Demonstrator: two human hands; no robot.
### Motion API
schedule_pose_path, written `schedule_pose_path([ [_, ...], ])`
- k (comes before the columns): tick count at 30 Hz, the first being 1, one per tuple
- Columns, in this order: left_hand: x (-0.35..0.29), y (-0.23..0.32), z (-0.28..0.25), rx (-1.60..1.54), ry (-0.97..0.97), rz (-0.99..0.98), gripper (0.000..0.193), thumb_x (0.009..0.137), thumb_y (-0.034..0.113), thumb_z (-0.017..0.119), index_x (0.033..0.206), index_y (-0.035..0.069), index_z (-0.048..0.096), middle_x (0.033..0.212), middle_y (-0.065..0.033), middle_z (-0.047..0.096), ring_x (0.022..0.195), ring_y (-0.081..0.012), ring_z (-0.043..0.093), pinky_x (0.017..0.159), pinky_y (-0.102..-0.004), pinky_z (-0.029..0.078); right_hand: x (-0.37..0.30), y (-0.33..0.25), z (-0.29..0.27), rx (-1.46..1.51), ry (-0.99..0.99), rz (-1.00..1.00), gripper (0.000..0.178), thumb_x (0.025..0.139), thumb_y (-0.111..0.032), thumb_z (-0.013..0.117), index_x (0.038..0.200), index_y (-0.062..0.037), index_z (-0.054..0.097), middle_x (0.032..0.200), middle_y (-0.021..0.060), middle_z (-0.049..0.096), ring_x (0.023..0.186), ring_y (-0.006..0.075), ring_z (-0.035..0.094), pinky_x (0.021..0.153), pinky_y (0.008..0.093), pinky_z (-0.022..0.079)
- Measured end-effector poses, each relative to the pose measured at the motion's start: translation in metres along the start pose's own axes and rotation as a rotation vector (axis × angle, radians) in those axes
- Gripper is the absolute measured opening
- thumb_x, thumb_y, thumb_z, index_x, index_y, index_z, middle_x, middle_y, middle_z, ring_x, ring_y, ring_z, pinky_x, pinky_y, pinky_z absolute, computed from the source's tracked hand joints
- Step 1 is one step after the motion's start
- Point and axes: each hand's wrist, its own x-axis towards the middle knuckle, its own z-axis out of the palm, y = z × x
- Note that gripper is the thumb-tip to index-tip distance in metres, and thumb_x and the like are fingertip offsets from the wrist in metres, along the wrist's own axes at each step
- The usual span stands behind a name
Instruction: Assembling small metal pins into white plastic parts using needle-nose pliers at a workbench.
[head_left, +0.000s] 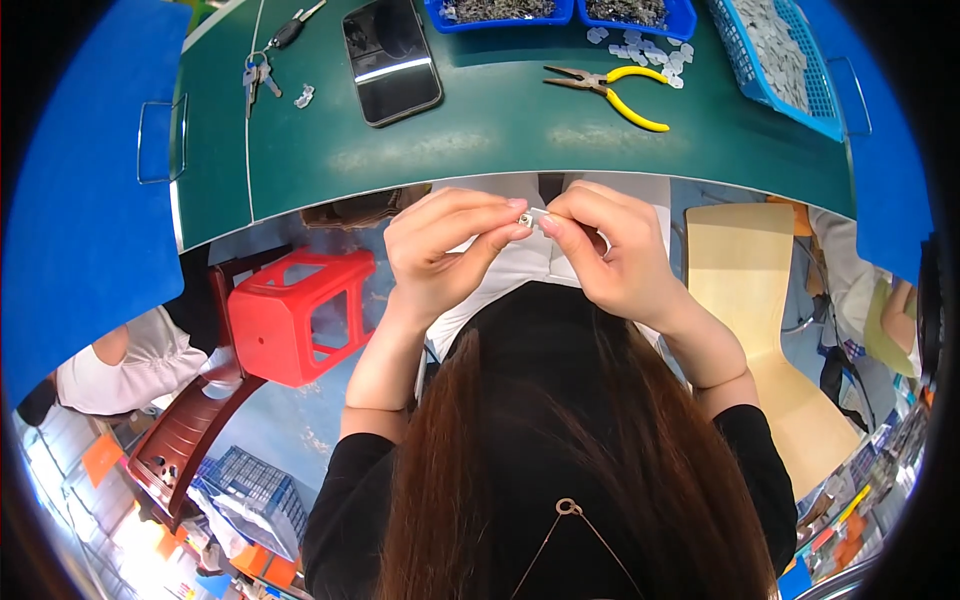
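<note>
My left hand [450, 238] pinches a small metal part [525, 219] between thumb and fingertips, just off the near edge of the green table and above my lap. Close against it, my right hand [618, 245] pinches a small pale, translucent piece [539, 212]. The two pieces meet or nearly meet between my fingertips; whether they are joined is too small to tell. On the table beyond my hands lie pliers [606, 88] with yellow handles, jaws pointing left and spread a little. Small clear pieces [655, 55] are scattered past them.
Two blue bins [575, 14] of small metal parts stand at the far edge. A light-blue basket [735, 55] of clear pieces is at the right. A phone [392, 62] and keys [262, 72] lie left. A red stool [300, 315] and a pale chair [745, 300] flank me; people sit on both sides.
</note>
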Motion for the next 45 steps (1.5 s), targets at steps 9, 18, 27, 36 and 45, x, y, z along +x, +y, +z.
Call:
schedule_pose_path([
  [9, -0.009, 0.004, 0.009, -0.188, 0.042, -0.196, 0.017, 0.07, -0.001, 0.075, 0.086, 0.0, 0.07, 0.081, -0.009, 0.068, 0.071, -0.0156, 0.065, 0.063, -0.0251, 0.051, -0.001, 0.003, 0.0, -0.021, 0.013, -0.031, 0.005, 0.082, 0.0, 0.059, 0.078, 0.0024, 0.057, 0.066, 0.0064, 0.05, 0.052, 0.0124, 0.042, 0.046, 0.0248, 0.032],
  [18, -0.029, -0.001, 0.031, -1.0, 0.243, -0.644, 0.012, 0.08, 0.001, 0.068, 0.091, -0.004, 0.064, 0.082, -0.0119, 0.066, 0.069, -0.0151, 0.064, 0.065, -0.0259, 0.054, -0.002, 0.007, 0.008, -0.076, 0.086, -0.151, 0.003, 0.08, 0.002, 0.06, 0.078, 0.0025, 0.058, 0.067, 0.0071, 0.053, 0.052, 0.0138, 0.045, 0.046, 0.0246, 0.033],
  [27, -0.031, -0.003, 0.037, -1.137, 0.289, -0.536, 0.007, 0.082, 0.001, 0.064, 0.089, -0.002, 0.063, 0.085, -0.011, 0.063, 0.071, -0.0153, 0.061, 0.057, -0.0246, 0.053, -0.002, 0.005, 0.012, -0.017, 0.095, -0.093, 0.002, 0.081, 0.002, 0.06, 0.079, 0.0025, 0.059, 0.068, 0.0074, 0.056, 0.053, 0.014, 0.046, 0.046, 0.0248, 0.035],
  [36, -0.029, 0.001, 0.034, -0.994, 0.261, -0.623, 0.009, 0.083, 0.005, 0.066, 0.088, -0.003, 0.064, 0.082, -0.0091, 0.063, 0.068, -0.0128, 0.059, 0.055, -0.0228, 0.05, -0.001, 0.01, 0.013, -0.094, 0.102, -0.136, 0.002, 0.081, 0.002, 0.06, 0.079, 0.002, 0.059, 0.068, 0.0077, 0.056, 0.053, 0.015, 0.046, 0.047, 0.025, 0.035],
  [45, -0.029, 0.003, 0.037, -0.965, 0.269, -0.613, 0.011, 0.084, 0.008, 0.066, 0.088, -0.003, 0.063, 0.082, -0.0083, 0.063, 0.068, -0.0122, 0.059, 0.06, -0.0228, 0.05, -0.003, 0.012, 0.012, -0.062, 0.097, -0.111, 0.003, 0.081, 0.001, 0.06, 0.079, 0.0027, 0.058, 0.069, 0.0085, 0.056, 0.055, 0.0166, 0.048, 0.049, 0.026, 0.037],
])
